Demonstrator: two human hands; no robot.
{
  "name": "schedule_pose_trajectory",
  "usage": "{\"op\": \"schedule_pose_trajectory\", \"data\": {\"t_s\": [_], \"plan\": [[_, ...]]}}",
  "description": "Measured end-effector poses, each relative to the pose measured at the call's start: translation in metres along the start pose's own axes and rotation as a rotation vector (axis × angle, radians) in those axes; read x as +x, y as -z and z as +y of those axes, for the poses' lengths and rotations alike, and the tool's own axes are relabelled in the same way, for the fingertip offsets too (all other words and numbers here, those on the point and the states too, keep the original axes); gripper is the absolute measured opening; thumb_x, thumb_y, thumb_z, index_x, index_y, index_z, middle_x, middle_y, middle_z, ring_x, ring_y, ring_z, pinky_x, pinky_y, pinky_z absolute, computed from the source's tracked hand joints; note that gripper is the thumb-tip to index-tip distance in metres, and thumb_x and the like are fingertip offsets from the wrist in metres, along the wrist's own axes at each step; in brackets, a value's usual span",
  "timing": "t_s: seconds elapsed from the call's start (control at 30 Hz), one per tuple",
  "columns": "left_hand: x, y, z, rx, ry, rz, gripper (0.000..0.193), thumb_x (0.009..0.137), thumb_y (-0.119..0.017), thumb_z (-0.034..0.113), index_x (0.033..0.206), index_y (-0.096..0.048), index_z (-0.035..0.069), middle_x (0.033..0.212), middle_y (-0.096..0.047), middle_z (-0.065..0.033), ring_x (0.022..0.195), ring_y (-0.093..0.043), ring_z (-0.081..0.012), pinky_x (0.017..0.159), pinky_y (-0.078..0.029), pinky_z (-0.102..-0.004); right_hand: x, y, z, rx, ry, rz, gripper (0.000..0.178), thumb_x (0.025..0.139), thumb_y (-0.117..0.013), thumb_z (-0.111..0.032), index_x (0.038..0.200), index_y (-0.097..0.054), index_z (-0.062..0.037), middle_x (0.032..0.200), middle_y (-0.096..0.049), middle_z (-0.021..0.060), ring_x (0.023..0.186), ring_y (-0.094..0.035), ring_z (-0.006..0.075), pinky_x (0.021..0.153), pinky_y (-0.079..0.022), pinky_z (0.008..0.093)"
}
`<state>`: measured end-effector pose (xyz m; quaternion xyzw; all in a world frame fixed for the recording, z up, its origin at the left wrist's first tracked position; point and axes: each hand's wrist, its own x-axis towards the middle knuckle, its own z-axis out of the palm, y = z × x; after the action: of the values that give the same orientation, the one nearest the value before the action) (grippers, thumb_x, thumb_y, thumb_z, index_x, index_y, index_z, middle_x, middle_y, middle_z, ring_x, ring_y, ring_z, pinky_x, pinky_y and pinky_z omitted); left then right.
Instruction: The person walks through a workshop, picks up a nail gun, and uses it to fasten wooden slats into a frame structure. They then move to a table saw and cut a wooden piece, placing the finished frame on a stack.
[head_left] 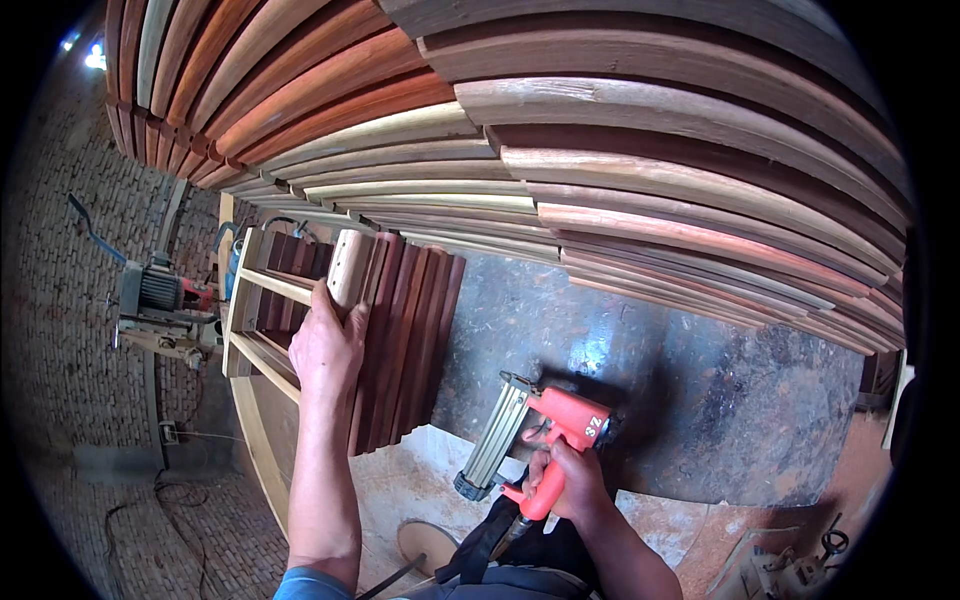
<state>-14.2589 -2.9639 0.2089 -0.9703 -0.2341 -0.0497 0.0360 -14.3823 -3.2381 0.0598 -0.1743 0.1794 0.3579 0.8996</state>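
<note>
Left hand [328, 345]: closed on the near end of a pale, rounded wooden bar [347, 268], located just left of a row of dark red-brown wooden slats [400, 340]. Right hand [570, 482]: wrapped around the handle of a red nail gun [570, 415] with silver metal magazine [493, 440] (held apart from the bar).

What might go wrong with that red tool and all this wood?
The red nail gun is in the bare right hand; if it fired by accident, it might injure someone, as the left hand is bare too.
The pale wooden strip could slip from the left hand's grip.
The big pile of wooden strips has uneven ends, so a knock might shift some.
</note>
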Motion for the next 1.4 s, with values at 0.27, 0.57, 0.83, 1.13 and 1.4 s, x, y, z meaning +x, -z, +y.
{"op": "schedule_pose_trajectory", "data": {"t_s": [0.27,0.57,0.83,1.13,1.4], "plan": [[-0.005,-0.002,-0.079,-0.476,-0.054,-0.014,0.062,0.095,-0.059,0.035,0.141,-0.037,0.000,0.101,-0.067,-0.0238,0.097,-0.067,-0.0323,0.083,-0.051,-0.0375,0.000,-0.001,-0.002,-0.065,0.020,0.007,0.037,0.096,-0.051,-0.028,0.121,-0.049,-0.0006,0.078,-0.057,0.0114,0.058,-0.057,0.0188,0.053,-0.051,0.0379],[-0.031,0.015,-0.059,-0.227,-0.008,-0.240,0.039,0.088,-0.064,0.030,0.105,-0.056,-0.003,0.082,-0.065,-0.0230,0.079,-0.065,-0.0363,0.071,-0.049,-0.0437,0.010,-0.020,-0.005,-0.101,0.016,0.010,0.033,0.095,-0.048,-0.019,0.122,-0.049,-0.0002,0.079,-0.058,0.0124,0.057,-0.057,0.0193,0.054,-0.051,0.0373],[-0.023,0.002,-0.082,-0.550,0.011,-0.285,0.040,0.093,-0.057,0.036,0.095,-0.059,-0.004,0.071,-0.060,-0.0115,0.068,-0.055,-0.0162,0.064,-0.046,-0.0351,0.043,-0.062,0.003,-0.129,0.046,-0.148,0.028,0.097,-0.050,-0.016,0.120,-0.050,-0.0005,0.064,-0.055,0.0073,0.052,-0.055,0.0153,0.052,-0.048,0.0315],[-0.021,0.006,-0.081,-0.538,-0.039,-0.260,0.042,0.100,-0.048,0.036,0.087,-0.057,-0.003,0.060,-0.050,-0.0090,0.060,-0.046,-0.0152,0.058,-0.042,-0.0353,0.085,-0.097,0.020,-0.088,-0.031,-0.249,0.026,0.096,-0.054,-0.014,0.119,-0.052,-0.0022,0.081,-0.058,0.0056,0.054,-0.056,0.0119,0.048,-0.049,0.0308],[-0.022,0.006,-0.078,-0.504,-0.071,-0.234,0.044,0.100,-0.047,0.036,0.082,-0.054,-0.003,0.060,-0.051,-0.0157,0.056,-0.050,-0.0250,0.057,-0.042,-0.0391,0.099,-0.109,0.027,-0.132,-0.023,-0.272,0.027,0.095,-0.058,-0.020,0.117,-0.056,-0.0033,0.063,-0.054,0.0038,0.049,-0.055,0.0135,0.048,-0.048,0.0304]]}}
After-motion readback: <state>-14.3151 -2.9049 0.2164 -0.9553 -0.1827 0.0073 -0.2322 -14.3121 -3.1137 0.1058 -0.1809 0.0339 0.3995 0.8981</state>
